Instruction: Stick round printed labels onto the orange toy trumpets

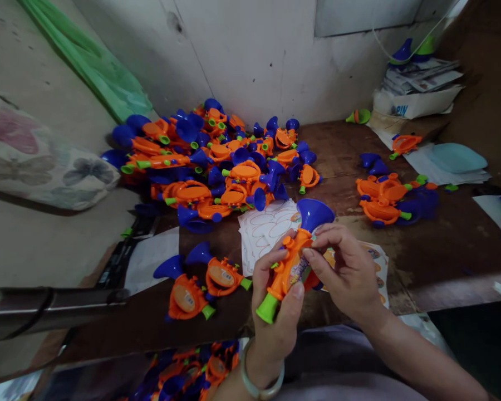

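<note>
My left hand (275, 303) is wrapped round an orange toy trumpet (294, 253) with a blue bell and a green mouthpiece, held tilted above the table's front edge. My right hand (346, 267) touches the trumpet's body with pinched thumb and fingertips, pressing a coloured sticker on its side. Under the hands lie white sticker sheets (267, 225). Two finished trumpets with stickers (200, 284) lie just left of my left hand.
A big pile of orange and blue trumpets (209, 161) fills the table's far left. A smaller group (388, 200) lies at right. Papers and a box (417, 89) sit at the far right corner. More trumpets (192, 373) lie below the table's front edge. A metal bar (45, 309) crosses at left.
</note>
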### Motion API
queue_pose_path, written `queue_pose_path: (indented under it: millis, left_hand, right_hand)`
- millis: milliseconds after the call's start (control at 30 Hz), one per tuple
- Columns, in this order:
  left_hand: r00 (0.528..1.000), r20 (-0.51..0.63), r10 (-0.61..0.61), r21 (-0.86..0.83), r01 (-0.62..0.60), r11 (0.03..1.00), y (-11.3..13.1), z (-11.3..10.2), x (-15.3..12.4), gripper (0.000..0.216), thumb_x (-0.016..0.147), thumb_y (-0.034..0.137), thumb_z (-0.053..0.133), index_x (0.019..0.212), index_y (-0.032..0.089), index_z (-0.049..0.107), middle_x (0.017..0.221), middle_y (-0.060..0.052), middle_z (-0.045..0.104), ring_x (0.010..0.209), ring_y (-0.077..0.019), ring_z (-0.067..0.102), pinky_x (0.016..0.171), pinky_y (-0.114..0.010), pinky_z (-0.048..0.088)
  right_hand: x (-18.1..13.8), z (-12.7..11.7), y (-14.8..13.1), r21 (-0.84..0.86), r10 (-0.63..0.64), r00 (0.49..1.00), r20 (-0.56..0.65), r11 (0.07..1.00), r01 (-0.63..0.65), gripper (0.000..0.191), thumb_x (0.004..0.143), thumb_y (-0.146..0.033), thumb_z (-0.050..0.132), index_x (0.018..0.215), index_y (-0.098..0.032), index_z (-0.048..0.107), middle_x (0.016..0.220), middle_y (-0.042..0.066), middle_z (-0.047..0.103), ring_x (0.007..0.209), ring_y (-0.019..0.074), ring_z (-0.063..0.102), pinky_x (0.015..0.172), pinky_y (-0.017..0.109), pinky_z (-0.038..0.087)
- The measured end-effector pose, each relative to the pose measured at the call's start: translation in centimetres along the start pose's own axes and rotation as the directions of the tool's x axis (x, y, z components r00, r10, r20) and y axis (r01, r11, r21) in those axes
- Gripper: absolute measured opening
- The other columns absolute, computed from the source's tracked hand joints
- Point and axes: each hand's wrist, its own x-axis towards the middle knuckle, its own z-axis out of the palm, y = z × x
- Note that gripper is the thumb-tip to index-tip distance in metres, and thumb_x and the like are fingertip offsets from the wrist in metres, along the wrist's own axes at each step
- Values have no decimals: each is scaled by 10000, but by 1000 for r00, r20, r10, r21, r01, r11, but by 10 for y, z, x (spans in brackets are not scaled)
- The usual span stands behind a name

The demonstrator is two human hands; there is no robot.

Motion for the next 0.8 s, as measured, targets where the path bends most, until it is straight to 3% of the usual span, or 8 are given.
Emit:
queue_pose_path:
  millis: [233, 367, 433, 500, 567, 633, 733, 800]
  left_hand:
    - [1000, 1, 8, -11, -8, 1000, 1, 2, 2, 324, 1034, 324, 768, 1349, 322, 691, 1580, -100, 677, 1477, -321, 654, 1262, -508, 525]
    - [999, 0, 54, 33, -54, 998, 0, 2, 4, 315, 1038, 318, 765, 1346, 309, 700, 1565, -105, 691, 1465, -306, 667, 1226, -450, 559]
    - [998, -31, 52, 60, -50, 997, -3, 1, 4, 325, 1038, 336, 767, 1352, 288, 698, 1572, -126, 683, 1476, -320, 657, 1229, -462, 556]
    - [998, -37, 50, 90, -47, 995, -4, -1, 5, 341, 1037, 355, 768, 1362, 281, 700, 1570, -136, 683, 1484, -331, 649, 1237, -474, 550]
    - [998, 15, 59, 112, -60, 992, -2, -5, 6, 346, 1035, 353, 766, 1369, 286, 706, 1560, -138, 689, 1469, -343, 662, 1221, -482, 569]
    - [992, 84, 97, 154, -109, 982, 5, -14, 7, 322, 1044, 315, 745, 1364, 295, 713, 1554, -135, 695, 1442, -348, 684, 1180, -482, 606]
    - [956, 82, 283, 396, -292, 870, 21, -45, 10, 354, 1042, 176, 702, 1370, 307, 713, 1575, -104, 685, 1491, -333, 643, 1200, -490, 590]
    - [883, 85, 461, 662, -396, 636, 32, -77, 13, 516, 990, 77, 726, 1440, 325, 691, 1610, -77, 657, 1549, -328, 583, 1288, -519, 501]
  right_hand:
    - [1, 1, 2, 8, 28, 999, 34, 1000, -28, 130, 993, -184, 720, 965, -282, 639, 905, 1, 699, 873, 204, 690, 789, 368, 570]
    - [-1, 4, 4, -154, -18, 1000, 22, 988, 21, 97, 1022, -227, 689, 1077, -277, 627, 1057, 48, 688, 1006, 243, 684, 882, 421, 604]
    - [-4, 6, 6, -270, -83, 995, -53, 961, 66, 354, 1034, -286, 698, 1361, -267, 567, 1337, 129, 643, 1271, 306, 649, 1023, 512, 604]
    - [-5, 7, 11, -331, -131, 991, -40, 937, 110, 716, 1036, -414, 717, 1629, -246, 353, 1629, 209, 466, 1566, 380, 463, 1183, 625, 526]
    - [-2, 7, 22, -343, -142, 988, 58, 927, 154, 919, 1024, -566, 706, 1720, -231, 208, 1769, 229, 304, 1699, 426, 267, 1285, 702, 411]
    - [7, 2, 42, -373, -141, 986, 93, 913, 166, 965, 1009, -637, 690, 1726, -217, 199, 1793, 237, 278, 1721, 451, 217, 1322, 739, 333]
    - [27, -11, 80, -507, -34, 996, 79, 859, 69, 855, 1011, -564, 708, 1674, -191, 318, 1668, 270, 495, 1629, 469, 416, 1269, 725, 408]
    - [40, -18, 101, -601, 198, 949, 245, 799, -12, 802, 1009, -526, 708, 1654, -184, 377, 1555, 262, 627, 1477, 447, 605, 1171, 663, 521]
